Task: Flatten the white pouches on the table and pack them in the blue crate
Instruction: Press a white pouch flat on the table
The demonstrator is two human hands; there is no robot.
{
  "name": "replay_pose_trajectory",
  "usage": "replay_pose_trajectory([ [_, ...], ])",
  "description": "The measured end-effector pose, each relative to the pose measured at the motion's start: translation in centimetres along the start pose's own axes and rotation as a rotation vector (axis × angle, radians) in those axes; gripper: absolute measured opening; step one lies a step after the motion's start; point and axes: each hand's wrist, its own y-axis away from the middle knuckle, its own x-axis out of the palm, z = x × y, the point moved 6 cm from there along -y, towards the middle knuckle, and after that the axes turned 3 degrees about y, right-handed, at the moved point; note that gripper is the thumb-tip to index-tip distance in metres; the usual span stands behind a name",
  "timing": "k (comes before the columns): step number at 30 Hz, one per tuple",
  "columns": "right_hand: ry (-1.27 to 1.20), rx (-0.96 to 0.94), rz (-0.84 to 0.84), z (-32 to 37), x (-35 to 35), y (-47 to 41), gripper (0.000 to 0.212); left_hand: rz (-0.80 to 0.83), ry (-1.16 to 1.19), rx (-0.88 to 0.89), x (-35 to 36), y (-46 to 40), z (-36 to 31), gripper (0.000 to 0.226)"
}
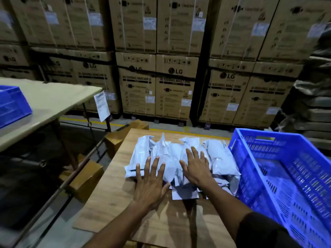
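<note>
Several crumpled white pouches lie in a heap on the far half of the wooden table. My left hand lies flat with spread fingers on the near left edge of the heap. My right hand presses flat on the middle pouches, fingers straight and spread. A blue crate with slotted walls stands at the table's right side, touching the heap; a white sheet shows on its floor.
A second blue crate sits on a pale table at the left. Small cardboard boxes lie on the floor between the tables. Stacked washing-machine cartons wall the background. A paper sheet hangs off the pale table's corner.
</note>
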Motion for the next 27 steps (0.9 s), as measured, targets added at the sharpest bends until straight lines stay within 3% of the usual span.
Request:
replay_pose_trajectory([
  [7,-0.073,0.064,-0.006,0.1,1.2,-1.6,0.057,0.103,0.016,0.003,0.9,0.2,0.7,0.071],
  [11,-0.201,0.135,-0.009,-0.8,1.4,-1.9,0.085,0.133,0.021,0.004,1.3,0.5,0.8,0.072],
  [13,-0.292,0.134,-0.015,-1.2,1.1,-1.4,0.089,0.113,0.039,0.001,1.1,0.5,0.6,0.074],
  [22,-0.494,-0.186,-0.152,-2.8,0.3,8.2,0.071,-0.070,0.176,0.103,-1.0,2.2,-3.3,0.075],
  [27,-0.483,-0.325,-0.009,-5.0,3.5,13.8,0.065,-0.023,0.250,0.203,-1.0,5.5,-5.2,0.064],
])
